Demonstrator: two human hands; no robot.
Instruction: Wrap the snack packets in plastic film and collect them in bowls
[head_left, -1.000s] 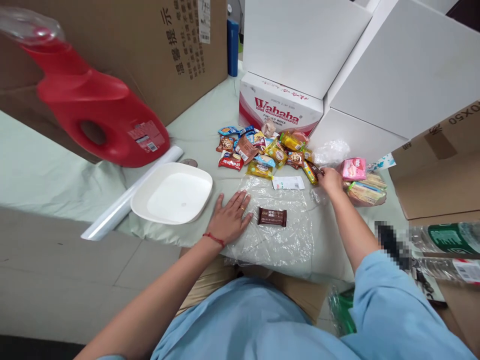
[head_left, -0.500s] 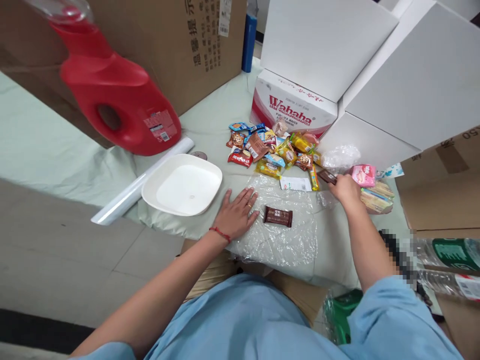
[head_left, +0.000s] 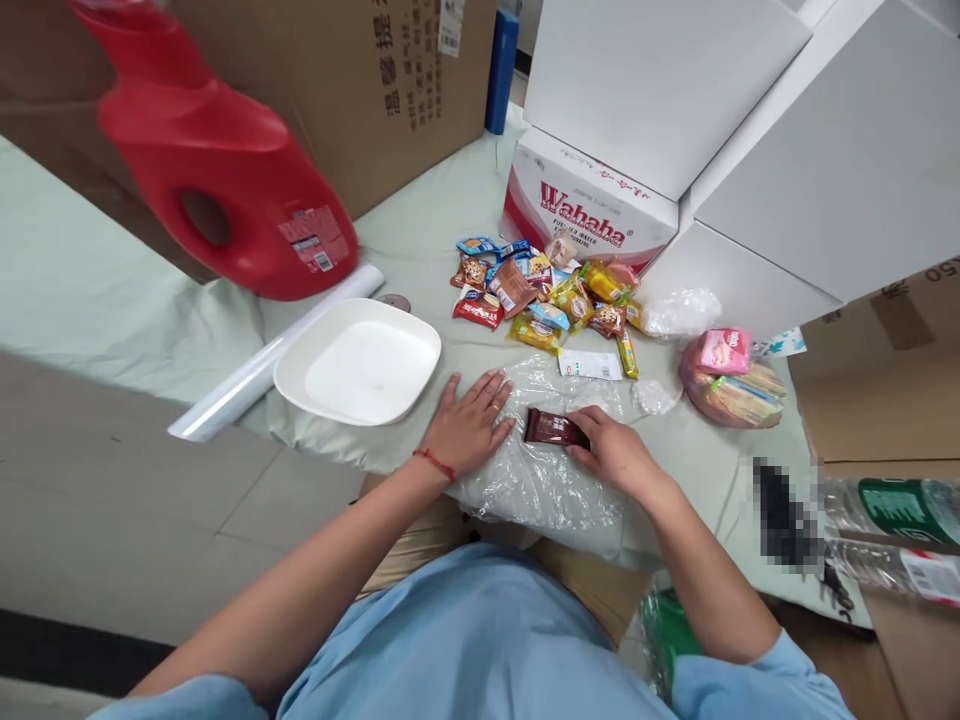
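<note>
My left hand (head_left: pixel 471 422) lies flat, fingers spread, on the left edge of a crinkled clear plastic sheet (head_left: pixel 480 488). On that sheet is a dark brown wrapped snack bar (head_left: pixel 546 427). Its right end is pinched by my right hand (head_left: pixel 609 447), between thumb and fingers. Whether one bar or two stacked bars are there I cannot tell. Left of my left hand stands a white plastic dish (head_left: pixel 360 362). Beyond the sheet lies a pile of small wrapped snacks (head_left: pixel 551 290), with a white packet (head_left: pixel 590 365) at its near side.
A red detergent bottle (head_left: pixel 232 170) and a clear film roll (head_left: pixel 247 375) stand and lie at left. Behind the snacks is a Wahaha carton (head_left: pixel 592 205). At right sit a bag of snacks (head_left: pixel 739 395), crumpled plastic (head_left: pixel 682 313) and water bottles (head_left: pixel 900 505).
My right hand has moved left and nearer, from beside the snack bag to the sheet, bringing a brown bar to the one lying there. My left hand stays in place.
</note>
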